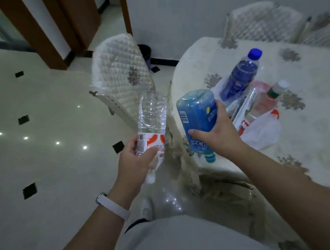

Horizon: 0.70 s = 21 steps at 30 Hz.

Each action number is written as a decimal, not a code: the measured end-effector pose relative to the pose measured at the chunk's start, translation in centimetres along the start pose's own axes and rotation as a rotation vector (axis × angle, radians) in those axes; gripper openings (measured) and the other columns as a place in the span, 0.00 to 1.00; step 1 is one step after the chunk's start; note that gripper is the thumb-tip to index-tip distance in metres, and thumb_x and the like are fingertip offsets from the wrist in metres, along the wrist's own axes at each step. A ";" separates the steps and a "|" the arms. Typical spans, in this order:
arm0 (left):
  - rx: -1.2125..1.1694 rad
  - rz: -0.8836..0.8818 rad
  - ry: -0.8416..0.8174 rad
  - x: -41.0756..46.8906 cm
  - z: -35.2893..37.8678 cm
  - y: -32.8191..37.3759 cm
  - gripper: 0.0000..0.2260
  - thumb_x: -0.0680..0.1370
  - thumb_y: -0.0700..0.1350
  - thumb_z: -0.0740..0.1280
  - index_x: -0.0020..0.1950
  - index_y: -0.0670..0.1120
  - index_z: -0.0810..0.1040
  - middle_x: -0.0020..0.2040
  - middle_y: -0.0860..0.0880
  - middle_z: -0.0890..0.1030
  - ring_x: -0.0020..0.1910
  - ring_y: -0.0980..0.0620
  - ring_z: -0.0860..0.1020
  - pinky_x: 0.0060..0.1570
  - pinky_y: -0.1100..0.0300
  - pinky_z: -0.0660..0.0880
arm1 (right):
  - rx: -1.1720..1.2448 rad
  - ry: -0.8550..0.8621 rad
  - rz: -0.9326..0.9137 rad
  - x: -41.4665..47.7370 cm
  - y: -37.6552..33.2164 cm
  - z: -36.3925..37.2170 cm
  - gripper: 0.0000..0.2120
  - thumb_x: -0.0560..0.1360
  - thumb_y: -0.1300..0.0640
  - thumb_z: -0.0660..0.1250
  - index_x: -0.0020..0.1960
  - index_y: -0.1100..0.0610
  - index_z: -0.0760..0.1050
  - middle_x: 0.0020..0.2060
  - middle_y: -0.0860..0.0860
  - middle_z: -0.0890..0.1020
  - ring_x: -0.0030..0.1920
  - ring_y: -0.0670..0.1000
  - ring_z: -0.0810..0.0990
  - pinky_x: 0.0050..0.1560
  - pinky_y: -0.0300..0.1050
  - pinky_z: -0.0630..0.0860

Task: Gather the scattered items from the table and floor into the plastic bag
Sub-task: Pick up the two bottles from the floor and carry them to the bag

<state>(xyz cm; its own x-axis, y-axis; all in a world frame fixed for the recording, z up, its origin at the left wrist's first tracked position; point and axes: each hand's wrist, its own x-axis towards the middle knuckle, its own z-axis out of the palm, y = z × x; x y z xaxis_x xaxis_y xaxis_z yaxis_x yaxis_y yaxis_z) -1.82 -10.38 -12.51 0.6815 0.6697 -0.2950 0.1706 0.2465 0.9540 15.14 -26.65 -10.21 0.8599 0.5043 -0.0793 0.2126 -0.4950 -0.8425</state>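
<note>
Head view: my left hand [135, 161] grips a crumpled clear plastic bottle [150, 125], my right hand [217, 135] a blue-labelled plastic bottle [197, 119], both cap-down, bound for the white plastic bag [261, 132] far right.

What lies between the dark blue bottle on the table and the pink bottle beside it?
A shiny rectangular packet lies between the dark blue bottle and the pink bottle, in the head view.

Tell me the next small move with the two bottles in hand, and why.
Probably move the right hand across to the white plastic bag on the patterned table and release the blue-labelled plastic bottle there. It is the hand nearer the bag, where other bottles lie; the left hand grips the clear crumpled plastic bottle, which can follow.
</note>
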 end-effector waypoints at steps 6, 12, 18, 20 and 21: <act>0.009 -0.012 -0.255 7.9 -0.1 1.3 0.13 0.76 0.34 0.71 0.57 0.47 0.79 0.47 0.48 0.86 0.45 0.47 0.85 0.41 0.53 0.82 | -0.051 0.251 0.117 0.5 -1.0 -0.4 0.46 0.63 0.44 0.79 0.73 0.44 0.56 0.64 0.41 0.72 0.61 0.45 0.75 0.63 0.50 0.74; 0.011 -0.061 -0.460 12.1 4.0 1.6 0.11 0.76 0.34 0.70 0.55 0.46 0.79 0.46 0.44 0.85 0.43 0.43 0.84 0.39 0.50 0.82 | -0.032 0.471 0.251 -1.6 -0.1 -1.9 0.40 0.65 0.48 0.80 0.65 0.37 0.56 0.52 0.30 0.72 0.50 0.35 0.77 0.48 0.35 0.74; 0.114 -0.069 -0.603 13.3 9.4 1.3 0.13 0.75 0.36 0.71 0.59 0.44 0.79 0.50 0.42 0.85 0.47 0.39 0.84 0.45 0.43 0.82 | -0.009 0.643 0.322 -1.3 2.8 -5.0 0.43 0.65 0.46 0.79 0.70 0.42 0.56 0.55 0.37 0.72 0.52 0.41 0.77 0.52 0.41 0.76; 0.147 -0.090 -0.622 13.4 11.4 1.3 0.14 0.75 0.37 0.72 0.60 0.45 0.78 0.50 0.44 0.85 0.47 0.40 0.84 0.45 0.42 0.82 | 0.017 0.669 0.328 -0.5 3.9 -6.2 0.41 0.65 0.47 0.79 0.68 0.41 0.56 0.54 0.36 0.72 0.49 0.36 0.77 0.46 0.34 0.73; 0.160 -0.100 -0.625 13.6 12.4 1.3 0.14 0.75 0.38 0.72 0.60 0.46 0.78 0.49 0.45 0.85 0.47 0.41 0.85 0.44 0.43 0.82 | 0.036 0.678 0.329 0.0 4.4 -6.9 0.40 0.65 0.47 0.79 0.66 0.39 0.56 0.53 0.36 0.71 0.48 0.33 0.76 0.44 0.31 0.72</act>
<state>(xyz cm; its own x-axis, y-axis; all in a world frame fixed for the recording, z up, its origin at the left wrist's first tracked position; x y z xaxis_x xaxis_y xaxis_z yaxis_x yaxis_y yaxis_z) 16.50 -9.60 -14.62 0.9341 0.1040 -0.3417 0.3254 0.1468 0.9341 19.26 -33.67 -10.24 0.9760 -0.2176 0.0060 -0.1097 -0.5159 -0.8496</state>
